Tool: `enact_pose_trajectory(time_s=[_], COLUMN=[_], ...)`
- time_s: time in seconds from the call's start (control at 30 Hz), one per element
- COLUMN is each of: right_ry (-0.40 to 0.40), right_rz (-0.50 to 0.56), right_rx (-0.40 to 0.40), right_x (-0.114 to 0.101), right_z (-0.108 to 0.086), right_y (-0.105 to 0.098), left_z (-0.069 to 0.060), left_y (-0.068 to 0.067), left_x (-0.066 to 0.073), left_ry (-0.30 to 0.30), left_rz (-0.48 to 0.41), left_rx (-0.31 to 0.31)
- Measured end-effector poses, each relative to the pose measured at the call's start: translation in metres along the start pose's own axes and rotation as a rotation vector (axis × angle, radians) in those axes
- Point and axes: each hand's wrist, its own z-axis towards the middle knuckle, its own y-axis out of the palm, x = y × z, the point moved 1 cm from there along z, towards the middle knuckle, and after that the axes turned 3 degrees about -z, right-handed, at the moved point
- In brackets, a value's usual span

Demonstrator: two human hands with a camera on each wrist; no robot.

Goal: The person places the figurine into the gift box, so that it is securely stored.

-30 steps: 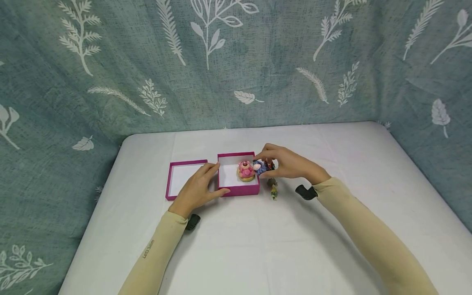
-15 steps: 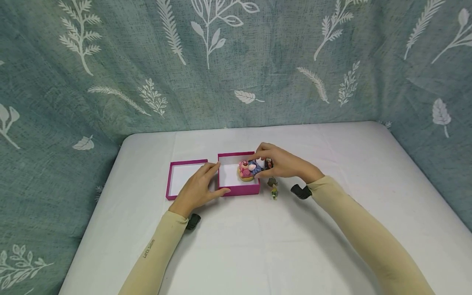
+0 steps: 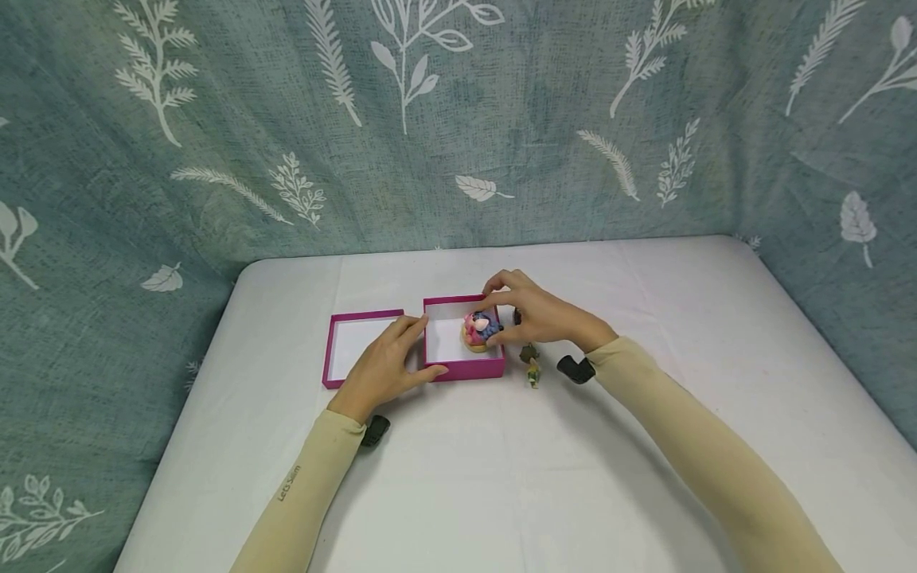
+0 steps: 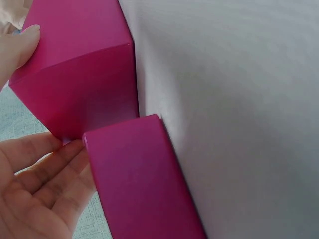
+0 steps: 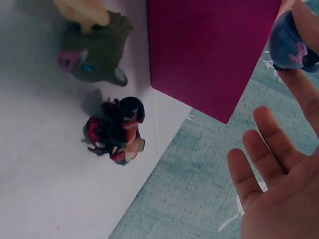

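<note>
Left of centre in the head view lies a shallow magenta lid (image 3: 345, 350), white inside. Next comes the left hand (image 3: 383, 366); its thumb and fingers hold the left side of the magenta box (image 3: 469, 369), in the middle of the frame. The box looks like light, stiff cardboard, so it is better held by its walls, without strong squeezing. Inside, toward the right, is a pink bear figure (image 3: 469, 334) with a yellowish base. The blue figure (image 3: 489, 325) is at the right part of the box, partly covering the bear; whether they touch, I cannot tell. It is rounded, with a pale muzzle and, in the right wrist view, a pink bow-like detail. Probably it is light, hard plastic, rather slippery; the round body gives the best hold. The right hand (image 3: 544, 310) pinches it between thumb and index finger. Beside the box, on the white tabletop (image 3: 458, 477), are a dark figure (image 5: 119, 130) and a small green figure (image 3: 533, 374).
</note>
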Motion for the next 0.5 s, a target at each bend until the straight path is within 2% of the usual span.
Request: enact_pose_trajectory(time_s=[0.1,0.3,0.5], right_ry=[0.013,0.056,0.032], right_rz=[0.001,0.027,-0.005], right_rx=[-0.010,-0.085,-0.103], right_x=[0.002,0.001,-0.001], right_z=[0.006,0.016,0.019], right_y=[0.003,0.012,0.018], left_z=[-0.001,-0.001,-0.001], left_y=[0.000,0.000,-0.001], left_x=[0.000,0.000,0.001], left_ry=[-0.006,-0.016,-0.012], left_rz=[0.003,0.012,0.019], left_rx=[-0.006,-0.022,-0.024])
